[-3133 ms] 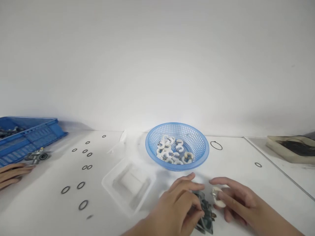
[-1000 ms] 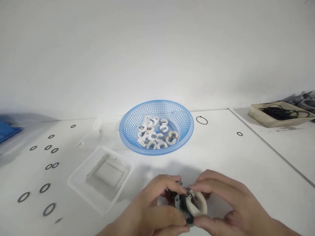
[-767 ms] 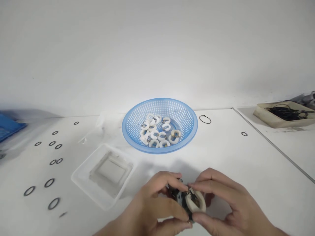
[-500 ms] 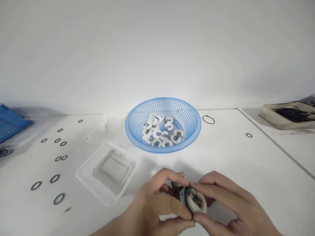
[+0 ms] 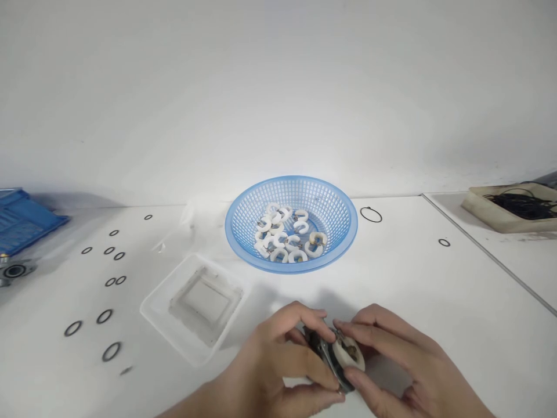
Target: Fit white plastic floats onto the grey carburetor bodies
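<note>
Shifted leftward since the earliest frame, where it was held apart, the white ring point(image 5: 340, 353) is now set against the dark metal part point(image 5: 334, 361). It is pinched between thumb and index finger of the right hand point(image 5: 404, 348); the metal part is gripped between thumb and index finger of the left hand point(image 5: 278, 354) (whether it is also supported by the counter point(image 5: 404, 261) cannot be told). Both are held in front of the blue basket point(image 5: 291, 268), which is placed near the counter's back edge. More white rings point(image 5: 278, 239) are piled inside, and a shallow tray point(image 5: 204, 305) is seen leftward.
</note>
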The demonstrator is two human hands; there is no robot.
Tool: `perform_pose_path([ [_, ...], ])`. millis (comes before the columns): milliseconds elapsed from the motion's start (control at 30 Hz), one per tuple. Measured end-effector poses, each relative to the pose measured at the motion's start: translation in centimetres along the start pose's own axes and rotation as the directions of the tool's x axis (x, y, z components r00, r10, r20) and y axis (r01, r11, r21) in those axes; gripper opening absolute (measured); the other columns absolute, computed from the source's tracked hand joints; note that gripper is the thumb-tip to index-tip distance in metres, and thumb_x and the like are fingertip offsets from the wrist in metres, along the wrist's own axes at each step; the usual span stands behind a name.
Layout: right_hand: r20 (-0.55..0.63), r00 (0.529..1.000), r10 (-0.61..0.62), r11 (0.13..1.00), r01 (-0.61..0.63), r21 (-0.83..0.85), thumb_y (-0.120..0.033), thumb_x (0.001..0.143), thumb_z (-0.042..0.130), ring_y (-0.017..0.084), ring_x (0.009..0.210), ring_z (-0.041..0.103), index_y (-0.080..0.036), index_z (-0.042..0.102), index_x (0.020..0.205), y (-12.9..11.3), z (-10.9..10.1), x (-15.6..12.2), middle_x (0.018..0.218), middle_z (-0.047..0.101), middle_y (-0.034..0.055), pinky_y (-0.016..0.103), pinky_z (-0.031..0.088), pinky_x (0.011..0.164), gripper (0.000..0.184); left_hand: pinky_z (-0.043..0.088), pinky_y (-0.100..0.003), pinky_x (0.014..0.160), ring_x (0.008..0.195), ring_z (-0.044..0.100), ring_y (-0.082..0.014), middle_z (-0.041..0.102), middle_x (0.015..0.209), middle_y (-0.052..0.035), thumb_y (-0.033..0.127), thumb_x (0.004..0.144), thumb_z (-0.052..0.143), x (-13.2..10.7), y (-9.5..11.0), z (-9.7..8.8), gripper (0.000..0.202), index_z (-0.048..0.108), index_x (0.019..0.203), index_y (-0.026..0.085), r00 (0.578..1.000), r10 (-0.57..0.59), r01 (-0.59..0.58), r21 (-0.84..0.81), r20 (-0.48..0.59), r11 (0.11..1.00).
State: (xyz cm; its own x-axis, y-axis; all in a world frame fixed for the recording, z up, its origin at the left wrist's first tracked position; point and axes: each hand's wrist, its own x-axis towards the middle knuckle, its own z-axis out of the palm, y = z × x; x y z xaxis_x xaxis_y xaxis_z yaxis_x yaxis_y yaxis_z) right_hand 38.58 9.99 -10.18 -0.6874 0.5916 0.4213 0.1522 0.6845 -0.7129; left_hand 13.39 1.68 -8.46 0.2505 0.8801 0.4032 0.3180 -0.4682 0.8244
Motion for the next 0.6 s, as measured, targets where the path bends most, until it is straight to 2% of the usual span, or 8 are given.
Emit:
perform_pose_path([
  [100,-0.076,0.995,0.058,0.998,-0.055,0.043,-0.019,0.097,0.079,0.013,0.080,0.081,-0.038,0.066,0.147,-0.11,0.12,0.00,0.102,0.078,-0.0047,0.015,0.068,0.077,0.055,0.071,-0.019,0.092,0.111,0.084,-0.0213,0.077,0.124,-0.0130,0.010,0.085,0.097,0.06,0.02,-0.21,0.014,0.089,0.094,0.017,1.000,-0.014,0.015,-0.025,0.022,1.000],
  [133,-0.084,0.993,0.082,0.995,-0.076,0.066,-0.019,0.095,0.080,0.012,0.080,0.081,-0.040,0.064,0.146,-0.18,0.13,0.07,0.101,0.079,-0.0069,0.014,0.068,0.078,0.057,0.071,-0.020,0.094,0.113,0.084,-0.0221,0.077,0.124,-0.0135,0.009,0.085,0.097,0.07,-0.03,-0.25,0.015,0.089,0.095,0.017,1.000,-0.012,0.013,-0.032,0.022,0.999],
  [200,-0.056,0.992,0.115,0.988,-0.108,0.110,-0.020,0.095,0.081,0.011,0.076,0.080,-0.038,0.068,0.136,-0.35,0.08,0.26,0.097,0.079,-0.0084,0.013,0.067,0.075,0.046,0.071,-0.025,0.104,0.112,0.086,-0.0226,0.078,0.126,-0.0136,0.009,0.084,0.098,0.12,-0.15,-0.29,0.016,0.089,0.096,0.017,1.000,0.000,0.001,-0.035,0.009,0.999],
  [300,-0.008,0.992,0.124,0.981,-0.122,0.154,-0.023,0.098,0.081,0.013,0.074,0.078,-0.032,0.073,0.118,-0.54,-0.05,0.51,0.094,0.078,-0.0053,0.016,0.066,0.071,0.024,0.066,-0.033,0.118,0.103,0.087,-0.0178,0.081,0.124,-0.0106,0.009,0.085,0.097,0.28,-0.29,-0.41,0.018,0.088,0.098,0.018,1.000,0.013,-0.013,-0.010,-0.021,1.000],
  [433,-0.026,0.991,0.129,0.971,-0.121,0.205,-0.022,0.097,0.081,0.014,0.073,0.076,-0.030,0.075,0.116,-0.57,0.14,0.49,0.092,0.076,-0.0031,0.018,0.065,0.070,0.021,0.069,-0.032,0.114,0.106,0.087,-0.0173,0.084,0.119,-0.0092,0.006,0.091,0.091,0.57,-0.40,-0.50,0.020,0.084,0.105,0.018,0.996,0.045,-0.044,0.026,-0.073,0.999],
  [600,-0.037,0.991,0.131,0.967,-0.119,0.224,-0.021,0.095,0.082,0.013,0.072,0.075,-0.028,0.076,0.113,-0.50,0.74,0.42,0.091,0.076,-0.0025,0.018,0.063,0.068,0.021,0.071,-0.037,0.112,0.104,0.087,-0.0182,0.084,0.112,-0.0066,0.007,0.094,0.088,0.69,-0.69,-0.19,0.019,0.083,0.107,0.020,0.993,0.050,-0.047,0.030,-0.111,0.998],
])
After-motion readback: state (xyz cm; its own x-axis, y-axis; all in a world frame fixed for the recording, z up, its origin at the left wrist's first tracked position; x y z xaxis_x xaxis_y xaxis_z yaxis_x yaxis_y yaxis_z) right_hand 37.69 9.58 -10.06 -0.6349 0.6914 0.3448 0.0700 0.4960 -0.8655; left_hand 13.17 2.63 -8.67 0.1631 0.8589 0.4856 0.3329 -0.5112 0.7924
